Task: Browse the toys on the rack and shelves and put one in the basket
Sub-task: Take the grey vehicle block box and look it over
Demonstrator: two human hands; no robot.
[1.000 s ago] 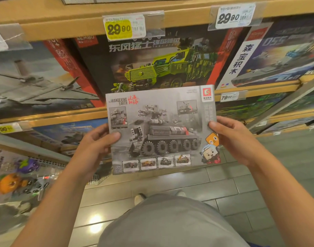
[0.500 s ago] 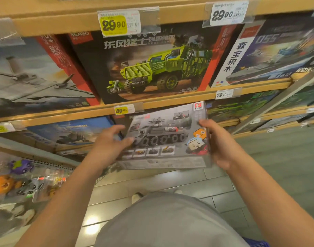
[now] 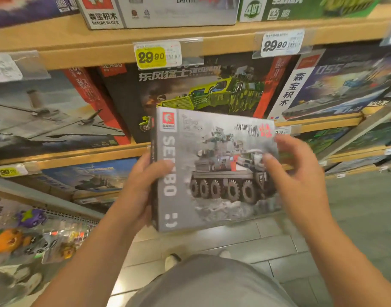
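Note:
A grey building-block box [image 3: 212,169] printed with a wheeled armoured vehicle is held upright in front of the shelves. Its face with the big "SEMBO" strip points at me. My left hand [image 3: 141,189] grips the box's left edge, thumb on the front. My right hand [image 3: 298,180] is blurred at the box's right edge, thumb on the front and fingers spread behind it. No basket is in view.
Wooden shelves [image 3: 190,41] carry large boxed sets: a green truck box [image 3: 201,89], a grey aircraft box [image 3: 46,116], a warship box [image 3: 336,89]. Small packaged toys [image 3: 23,235] hang on a rack at lower left. Grey tiled floor [image 3: 356,218] lies below.
The box was tipped down flat half a second ago, then turned over and raised; a different face with the SEMBO strip now points at me. My right hand is shifting along its right edge.

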